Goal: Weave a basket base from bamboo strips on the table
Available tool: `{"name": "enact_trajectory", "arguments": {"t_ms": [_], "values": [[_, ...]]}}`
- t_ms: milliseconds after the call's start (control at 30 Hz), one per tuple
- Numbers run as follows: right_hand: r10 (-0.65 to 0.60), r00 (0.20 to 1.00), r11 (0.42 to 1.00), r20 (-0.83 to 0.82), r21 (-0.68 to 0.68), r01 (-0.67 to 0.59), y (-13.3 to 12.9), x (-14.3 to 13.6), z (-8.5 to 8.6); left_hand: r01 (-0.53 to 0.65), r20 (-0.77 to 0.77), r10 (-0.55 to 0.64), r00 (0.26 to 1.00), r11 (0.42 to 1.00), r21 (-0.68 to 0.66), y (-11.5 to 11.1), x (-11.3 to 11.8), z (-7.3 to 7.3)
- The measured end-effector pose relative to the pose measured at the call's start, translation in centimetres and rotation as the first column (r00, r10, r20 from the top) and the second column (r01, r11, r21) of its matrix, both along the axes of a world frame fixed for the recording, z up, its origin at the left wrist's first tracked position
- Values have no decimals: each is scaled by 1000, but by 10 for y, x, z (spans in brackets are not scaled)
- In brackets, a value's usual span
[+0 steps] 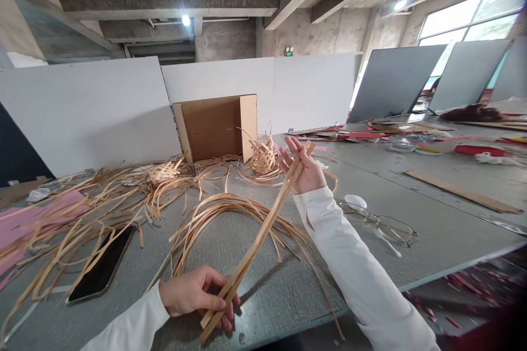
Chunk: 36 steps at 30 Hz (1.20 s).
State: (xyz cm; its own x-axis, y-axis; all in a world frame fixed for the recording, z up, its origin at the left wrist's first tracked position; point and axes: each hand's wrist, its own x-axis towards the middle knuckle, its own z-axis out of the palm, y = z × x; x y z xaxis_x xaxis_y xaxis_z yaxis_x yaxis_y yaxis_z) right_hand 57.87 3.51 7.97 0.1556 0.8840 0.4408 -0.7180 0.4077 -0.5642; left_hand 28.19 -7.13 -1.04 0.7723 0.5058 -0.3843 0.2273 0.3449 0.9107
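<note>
My left hand is closed, pinching the lower ends of a few flat, tan weaving strips between thumb and fingers. The strips look like bamboo or thin wood and run slanting up to the right. At their upper ends is my right hand, palm turned up, with the strips held against it by the thumb while its fingers are spread. A curved bundle of similar strips lies on the table just beyond my hands.
A phone lies left among loose strips. Eyeglasses rest right of my right forearm. A partly woven basket stands near an open cardboard box. Another woven piece sits left. White panels stand behind the grey table.
</note>
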Motion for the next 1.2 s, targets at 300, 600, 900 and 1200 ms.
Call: {"name": "enact_trajectory", "arguments": {"t_ms": [300,600,900,1200], "values": [[-89,995,996,-55,-8,88,0,3,1,-15,-15,16,1000,999,39,1,0,10],[-89,996,996,-31,-30,88,0,4,1,-18,-67,25,997,995,100,2,-2,15],[-87,994,993,64,-79,92,12,-8,-12,-435,41,504,863,700,566,32,-55,65],[-196,940,973,-278,-173,151,17,27,-6,-410,127,669,733,286,866,51,-70,47]]}}
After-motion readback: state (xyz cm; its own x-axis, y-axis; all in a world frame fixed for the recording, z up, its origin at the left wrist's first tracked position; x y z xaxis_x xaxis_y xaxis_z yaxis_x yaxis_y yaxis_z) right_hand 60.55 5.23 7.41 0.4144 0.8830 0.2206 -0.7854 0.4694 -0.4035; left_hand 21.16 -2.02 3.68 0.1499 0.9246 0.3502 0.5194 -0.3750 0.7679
